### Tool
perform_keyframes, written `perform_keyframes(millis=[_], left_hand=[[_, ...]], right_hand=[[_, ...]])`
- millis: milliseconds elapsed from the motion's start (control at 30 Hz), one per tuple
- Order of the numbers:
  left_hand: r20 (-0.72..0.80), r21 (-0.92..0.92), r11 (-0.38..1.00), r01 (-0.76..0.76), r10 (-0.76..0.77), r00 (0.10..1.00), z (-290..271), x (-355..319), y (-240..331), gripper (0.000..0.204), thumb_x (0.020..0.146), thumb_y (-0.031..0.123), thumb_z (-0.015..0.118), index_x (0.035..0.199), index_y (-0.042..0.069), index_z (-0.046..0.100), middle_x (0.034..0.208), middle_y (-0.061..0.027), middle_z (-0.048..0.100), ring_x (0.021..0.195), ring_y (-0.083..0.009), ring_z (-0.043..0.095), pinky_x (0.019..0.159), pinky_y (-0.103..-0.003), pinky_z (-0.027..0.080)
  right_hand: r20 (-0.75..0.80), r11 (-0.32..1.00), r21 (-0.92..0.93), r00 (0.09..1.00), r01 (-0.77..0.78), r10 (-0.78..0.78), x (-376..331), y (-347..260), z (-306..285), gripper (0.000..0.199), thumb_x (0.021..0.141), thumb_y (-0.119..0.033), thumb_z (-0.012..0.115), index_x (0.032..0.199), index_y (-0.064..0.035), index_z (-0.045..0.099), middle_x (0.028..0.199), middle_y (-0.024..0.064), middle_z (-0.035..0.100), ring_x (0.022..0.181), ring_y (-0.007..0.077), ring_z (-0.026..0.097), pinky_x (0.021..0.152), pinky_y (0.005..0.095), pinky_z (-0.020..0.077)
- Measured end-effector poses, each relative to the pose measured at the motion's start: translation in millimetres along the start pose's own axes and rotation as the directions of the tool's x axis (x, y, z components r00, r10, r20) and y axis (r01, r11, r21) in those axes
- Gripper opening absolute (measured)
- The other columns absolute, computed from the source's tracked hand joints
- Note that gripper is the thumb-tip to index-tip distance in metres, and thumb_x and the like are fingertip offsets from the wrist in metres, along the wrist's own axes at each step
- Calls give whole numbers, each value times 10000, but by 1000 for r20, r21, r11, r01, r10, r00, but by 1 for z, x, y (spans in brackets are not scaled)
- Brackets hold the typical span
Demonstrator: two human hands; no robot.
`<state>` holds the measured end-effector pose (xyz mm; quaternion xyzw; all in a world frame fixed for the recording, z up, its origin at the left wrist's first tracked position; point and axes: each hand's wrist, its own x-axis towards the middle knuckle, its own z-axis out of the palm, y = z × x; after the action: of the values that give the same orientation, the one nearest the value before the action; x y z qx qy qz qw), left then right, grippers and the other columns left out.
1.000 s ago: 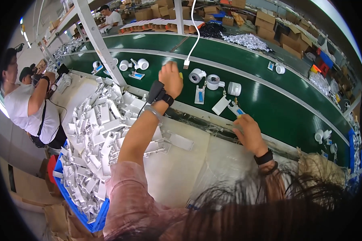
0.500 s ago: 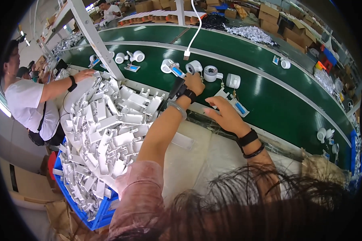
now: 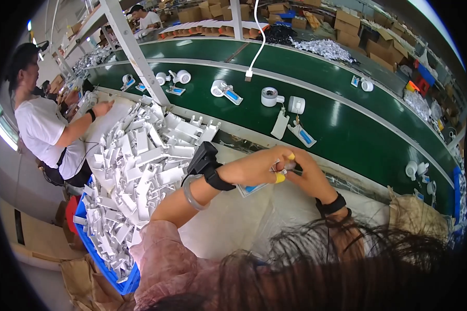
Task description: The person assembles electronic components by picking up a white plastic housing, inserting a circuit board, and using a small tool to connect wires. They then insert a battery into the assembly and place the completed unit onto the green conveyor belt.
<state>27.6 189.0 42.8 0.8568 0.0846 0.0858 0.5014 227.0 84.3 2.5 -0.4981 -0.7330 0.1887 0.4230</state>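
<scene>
My left hand and my right hand meet above the pale work surface, with yellow covers on some fingertips. My left hand's fingers are closed on a white part with a blue panel, whose plate end shows below the palm. The fingers of my right hand are bent in against the left ones; what they pinch is mostly hidden. Beyond them on the green belt lie a round white lamp-like housing, another white housing and a white plate with a blue panel wired to it.
Left of my arm, white plastic brackets are heaped over a blue crate. More white housings lie along the green belt. A white cable hangs over it. A co-worker stands at the left, beside a metal post.
My left hand has come back from the belt to the near work surface with one of the blue-panelled units. My right hand has drawn back slightly and closed in beside it.
</scene>
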Motion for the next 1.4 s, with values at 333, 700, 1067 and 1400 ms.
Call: perform_keyframes(millis=[333,700,1067,1400], left_hand=[[163,104,986,130,-146,976,29,-12,-8,648,761,194,735,1305,21,427,885,-140,625,783,-250,602,680,-360,471],[-338,730,615,296,-51,940,61,0,16,324,793,129,659,1043,37,474,833,-161,649,769,-375,650,643,-456,510],[-270,284,958,49,31,962,50,-8,11,412,896,98,546,1276,44,396,915,-241,616,810,-443,606,703,-468,491],[-97,-737,674,58,-191,977,65,0,-13,287,967,138,448,1235,36,467,914,-49,596,778,-77,556,716,-233,459]], right_hand=[[136,980,93,977,-176,163,-57,-38,-22,204,748,-68,780,920,-72,670,1092,110,579,1043,256,551,867,350,449],[51,989,-75,990,-127,131,-59,-48,-23,308,732,-85,803,997,-59,650,990,80,571,897,198,565,788,305,461],[251,757,362,838,-545,484,-57,-56,-26,145,920,-128,656,955,11,641,787,29,612,704,83,622,669,226,469],[-361,877,-478,920,-43,-152,-55,-44,-3,125,802,-5,687,906,-48,632,743,90,577,755,328,547,712,428,430]])
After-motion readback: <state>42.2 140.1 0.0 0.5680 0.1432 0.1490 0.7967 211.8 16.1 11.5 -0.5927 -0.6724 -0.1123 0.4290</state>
